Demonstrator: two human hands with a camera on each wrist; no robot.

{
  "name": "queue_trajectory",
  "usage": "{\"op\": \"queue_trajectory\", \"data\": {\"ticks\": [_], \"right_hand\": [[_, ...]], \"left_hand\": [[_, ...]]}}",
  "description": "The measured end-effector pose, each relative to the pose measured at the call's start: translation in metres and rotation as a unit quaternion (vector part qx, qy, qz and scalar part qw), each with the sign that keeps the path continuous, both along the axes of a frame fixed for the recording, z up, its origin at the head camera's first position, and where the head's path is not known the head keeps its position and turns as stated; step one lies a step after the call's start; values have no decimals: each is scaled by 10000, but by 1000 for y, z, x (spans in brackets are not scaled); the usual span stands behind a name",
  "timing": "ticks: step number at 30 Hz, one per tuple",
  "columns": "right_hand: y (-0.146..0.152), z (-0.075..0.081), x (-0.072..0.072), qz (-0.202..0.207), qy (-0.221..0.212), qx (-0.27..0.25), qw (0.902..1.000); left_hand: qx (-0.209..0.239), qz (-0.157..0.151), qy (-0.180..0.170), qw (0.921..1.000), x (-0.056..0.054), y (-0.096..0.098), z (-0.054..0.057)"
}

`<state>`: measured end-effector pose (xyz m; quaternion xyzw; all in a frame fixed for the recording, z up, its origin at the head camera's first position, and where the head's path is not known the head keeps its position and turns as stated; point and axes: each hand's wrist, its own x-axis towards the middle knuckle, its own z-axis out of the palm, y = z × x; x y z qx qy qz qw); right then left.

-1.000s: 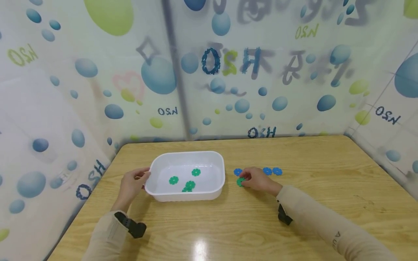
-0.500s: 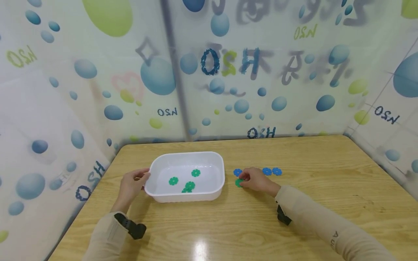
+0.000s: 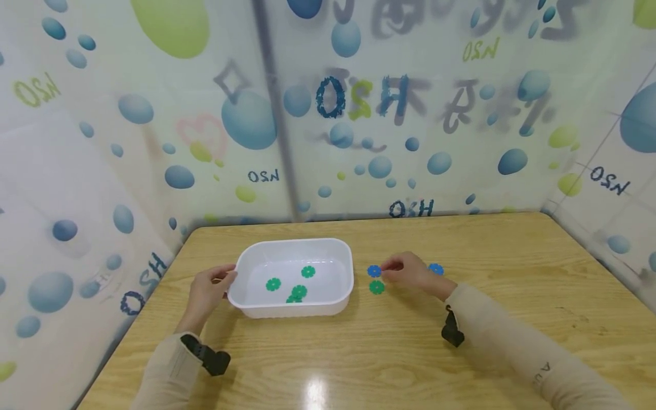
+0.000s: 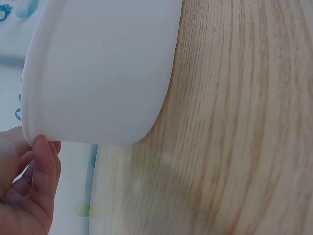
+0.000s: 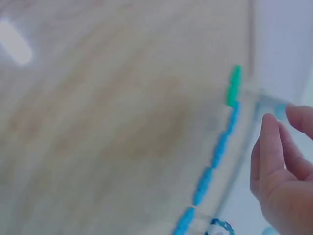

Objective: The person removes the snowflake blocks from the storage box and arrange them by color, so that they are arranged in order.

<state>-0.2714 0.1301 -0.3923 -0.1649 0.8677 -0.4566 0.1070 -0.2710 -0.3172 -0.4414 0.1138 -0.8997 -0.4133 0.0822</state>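
My left hand (image 3: 206, 296) grips the left rim of a white plastic tub (image 3: 292, 310); in the left wrist view the fingers (image 4: 43, 169) pinch its edge. Several green snowflake building discs (image 3: 308, 271) lie inside the tub, two of them overlapping. To the tub's right, another green disc (image 3: 376, 287) lies on the table just in front of a blue disc (image 3: 374, 271). Over the row of blue discs hovers my right hand (image 3: 414, 275), holding nothing, thumb and fingers apart in the right wrist view. It hides part of the row; one blue disc (image 3: 436, 269) shows behind it.
Everything stands on a wooden table (image 3: 328, 353) whose back edge meets a printed fabric wall (image 3: 328, 171). Similar walls rise at the left and right. In the right wrist view, several blue discs (image 5: 203, 186) form a line.
My right hand has let go of the green disc, leaving it in front of the leftmost blue one, and has risen and shifted slightly right. The left hand has stayed on the tub.
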Motion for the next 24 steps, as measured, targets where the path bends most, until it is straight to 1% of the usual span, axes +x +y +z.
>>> {"op": "queue_trajectory", "data": {"ticks": [1, 3, 5, 8, 11, 12, 15, 18, 19, 22, 24], "right_hand": [[1, 4, 0, 16, -46, -126, 9999], [3, 13, 0, 70, -186, -391, 9990], [3, 21, 0, 123, -358, -617, 9974], [0, 29, 1, 204, -380, -662, 9969], [-8, 33, 1, 365, -301, -656, 9967], [-12, 34, 0, 435, -263, -643, 9966], [-25, 36, 0, 689, -138, -659, 9954], [-42, 41, 0, 933, -38, -722, 9930], [-47, 41, 0, 1052, 61, -742, 9917], [-67, 44, 1, 1279, 93, -789, 9886], [-80, 43, 0, 1368, 87, -760, 9876]], "left_hand": [[-27, 27, 24, 10000, -3, -3, -5], [-46, 66, 43, 10000, -6, -6, -11], [-23, 57, 65, 10000, -8, -8, -14], [-40, 102, 50, 9999, -9, -9, -15], [-63, 103, 36, 9999, -10, -9, -16], [-64, 142, 21, 9999, -10, -8, -16], [-59, 131, -11, 9999, -10, -8, -17], [-13, 142, -35, 9999, -9, -8, -18], [-16, 128, -46, 9999, -9, -8, -18], [-38, 116, -24, 9999, -11, -7, -17], [-48, 86, -4, 10000, -12, -7, -17]]}}
